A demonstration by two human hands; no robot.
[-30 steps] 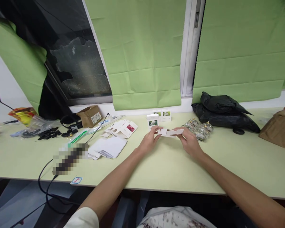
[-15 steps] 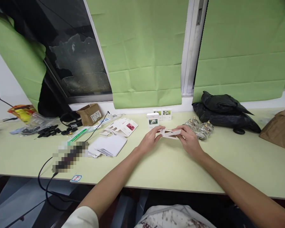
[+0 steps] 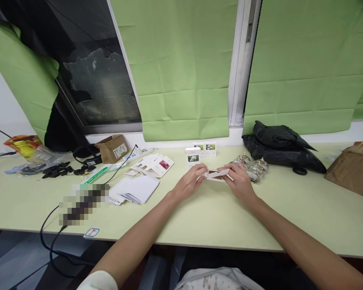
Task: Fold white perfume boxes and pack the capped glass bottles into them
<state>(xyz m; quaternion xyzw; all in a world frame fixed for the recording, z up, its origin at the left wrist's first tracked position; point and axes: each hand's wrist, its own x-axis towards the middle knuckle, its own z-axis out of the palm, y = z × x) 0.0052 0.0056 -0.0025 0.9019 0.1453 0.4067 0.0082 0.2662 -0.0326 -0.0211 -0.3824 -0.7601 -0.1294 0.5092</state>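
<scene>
Between my two hands is a small white cardboard box (image 3: 217,174), held just above the table, with its end open towards me and a flap sticking out. My left hand (image 3: 190,182) grips the box's left side, fingers closed on its edge. On the right side, my right hand (image 3: 238,181) pinches the box near the flap. Just behind my left hand stands a white box with a flower picture (image 3: 193,156). Two more small picture boxes (image 3: 210,149) stand behind it. Clear packs of round shiny items (image 3: 257,170) lie beside my right hand.
Flat white cartons (image 3: 140,187) and printed cartons (image 3: 154,164) lie to the left. Further left are an open brown box (image 3: 111,149), cables and black parts (image 3: 59,168). Black plastic bags (image 3: 280,147) and a brown package (image 3: 352,169) occupy the right.
The box stays in both hands at nearly the same spot, and its flap sits slightly lower over the opening. The whole view has shifted a little.
</scene>
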